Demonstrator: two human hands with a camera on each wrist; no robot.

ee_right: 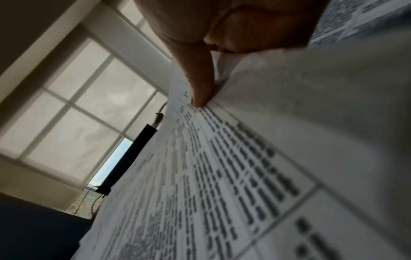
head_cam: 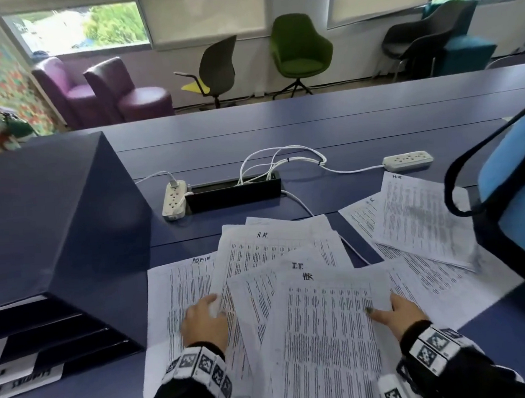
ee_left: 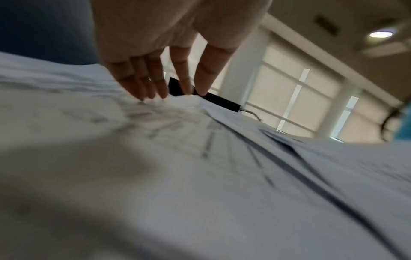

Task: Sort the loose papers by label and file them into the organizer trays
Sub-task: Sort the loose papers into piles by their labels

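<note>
White papers point(head_cam: 324, 318) overlap; two hands, left hand point(head_cam: 205, 322) fingers straight, right hand point(head_cam: 406, 313) pinching one sheet's edge

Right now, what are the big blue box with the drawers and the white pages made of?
The organizer looks like painted metal or hard plastic: flat stiff panels, sharp edges, a dull matte blue sheen. I cannot tell which. The loose papers are thin printed paper: they overlap, curl at the edges and bend under the left hand.
</note>
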